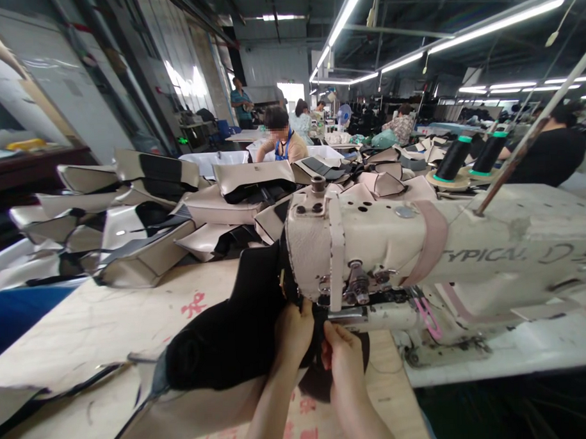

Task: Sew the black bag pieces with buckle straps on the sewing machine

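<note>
A black and beige bag (225, 343), partly sewn in look, lies across the wooden board with its black side up. Its right end reaches under the head of a cream sewing machine (370, 236). My left hand (297, 331) grips the black fabric just below the machine head, fingers curled. Close by on the right, my right hand (343, 355) pinches the edge of the same black material beside the machine's metal arm. The needle area is hidden behind the machine head and my fingers.
Several beige and black bags (144, 244) are heaped behind the wooden board (376, 389). Black thread cones (450, 159) stand behind the machine. Pink-handled snips (427, 317) rest on its base. A person (297, 146) works beyond the heap, with other people farther back.
</note>
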`<state>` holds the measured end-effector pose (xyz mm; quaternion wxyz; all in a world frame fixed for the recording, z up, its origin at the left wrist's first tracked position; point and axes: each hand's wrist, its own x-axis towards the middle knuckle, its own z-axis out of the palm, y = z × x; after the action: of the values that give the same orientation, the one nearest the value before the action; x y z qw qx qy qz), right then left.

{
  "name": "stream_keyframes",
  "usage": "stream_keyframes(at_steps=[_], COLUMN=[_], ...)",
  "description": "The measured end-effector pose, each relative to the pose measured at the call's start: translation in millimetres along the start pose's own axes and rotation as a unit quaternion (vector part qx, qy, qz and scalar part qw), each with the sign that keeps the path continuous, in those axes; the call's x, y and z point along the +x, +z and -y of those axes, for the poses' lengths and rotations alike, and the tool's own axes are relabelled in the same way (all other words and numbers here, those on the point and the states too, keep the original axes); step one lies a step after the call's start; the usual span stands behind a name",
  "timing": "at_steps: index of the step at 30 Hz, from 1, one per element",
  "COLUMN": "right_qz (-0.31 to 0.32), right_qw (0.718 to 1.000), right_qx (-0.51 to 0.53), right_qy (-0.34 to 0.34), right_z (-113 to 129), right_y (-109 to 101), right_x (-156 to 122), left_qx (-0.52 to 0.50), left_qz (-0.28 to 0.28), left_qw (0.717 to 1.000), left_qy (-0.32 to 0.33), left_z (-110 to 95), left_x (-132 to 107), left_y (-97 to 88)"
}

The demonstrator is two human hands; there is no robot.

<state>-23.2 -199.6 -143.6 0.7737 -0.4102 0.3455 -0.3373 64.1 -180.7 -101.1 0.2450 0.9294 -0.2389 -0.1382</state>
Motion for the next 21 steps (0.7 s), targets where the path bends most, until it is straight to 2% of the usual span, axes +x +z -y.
stream_keyframes(at_steps=[3,5,7,9,10,11,12,13,14,15,17,18,21], right_qz=[0.03,0.063,0.069,0.011,-0.042,-0.112,-0.19,-0.242,-0.29,-0.3,-0.24,-0.217,-0.192], right_qw=[0.999,0.997,0.987,0.956,0.925,0.875,0.804,0.728,0.652,0.598,0.543,0.527,0.508], right_qx=[-0.015,-0.054,-0.142,-0.264,-0.325,-0.376,-0.415,-0.452,-0.49,-0.538,-0.607,-0.626,-0.63], right_qy=[0.006,0.004,-0.03,-0.124,-0.193,-0.283,-0.381,-0.454,-0.501,-0.513,-0.528,-0.533,-0.555], right_z=[4,12,27,50,64,80,97,114,130,143,159,159,134], right_y=[-1,-12,-35,-75,-100,-127,-155,-183,-209,-233,-271,-284,-305], right_x=[0,-4,-11,-19,-22,-24,-24,-23,-21,-18,-11,-8,0], left_qx=[0.003,0.004,0.005,0.003,0.0,-0.003,-0.006,-0.009,-0.011,-0.012,-0.014,-0.015,-0.018], left_qz=[0.007,0.01,0.011,0.012,0.013,0.013,0.014,0.014,0.015,0.015,0.017,0.018,0.015], left_qw=[1.0,1.0,1.0,1.0,0.999,0.999,0.999,0.999,0.999,1.0,1.0,1.0,1.0], left_qy=[0.008,0.018,0.025,0.028,0.029,0.03,0.029,0.028,0.026,0.024,0.02,0.018,0.013], left_z=[-1,-2,-3,-3,-3,-3,-2,-2,-2,-2,-1,-2,-2], left_x=[5,9,12,13,14,14,14,13,13,13,14,14,13], left_y=[-1.3,-2.3,-3.2,-3.6,-3.7,-3.7,-3.7,-3.6,-3.5,-3.4,-3.2,-3.1,-3.3])
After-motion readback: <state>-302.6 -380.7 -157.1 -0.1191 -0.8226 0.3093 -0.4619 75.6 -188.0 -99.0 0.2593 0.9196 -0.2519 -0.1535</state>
